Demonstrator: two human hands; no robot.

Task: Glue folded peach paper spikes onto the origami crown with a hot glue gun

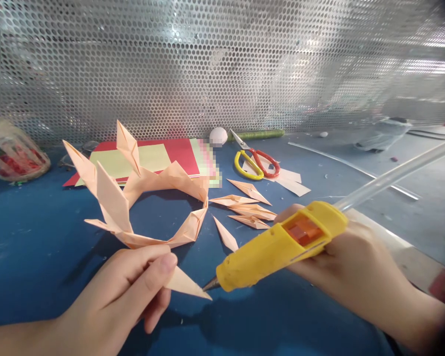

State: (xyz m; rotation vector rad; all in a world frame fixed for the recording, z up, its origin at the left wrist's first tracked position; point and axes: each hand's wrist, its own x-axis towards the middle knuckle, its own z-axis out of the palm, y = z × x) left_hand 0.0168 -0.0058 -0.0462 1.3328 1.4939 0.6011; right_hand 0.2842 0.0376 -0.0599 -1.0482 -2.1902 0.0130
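My left hand [133, 287] pinches a folded peach paper piece [187, 284] between thumb and fingers, its pointed end facing right. Wrapped round a yellow hot glue gun [267, 257] is my right hand [348, 267]; a clear glue stick [400, 170] juts from the gun's back. The metal nozzle is at the paper's tip and appears to touch it. Just behind my left hand stands a ring of folded peach paper [148, 180], with several pointed pieces rising from its left side. More loose folded paper pieces [250, 211] lie right of the ring.
Coloured paper sheets [183, 151] lie behind the ring. Scissors [257, 163] with yellow and red handles rest on paper scraps [292, 184]. A white ball [218, 136] and a green stick [259, 134] sit by the perforated metal screen [163, 64]. A jar [13, 151] stands at left.
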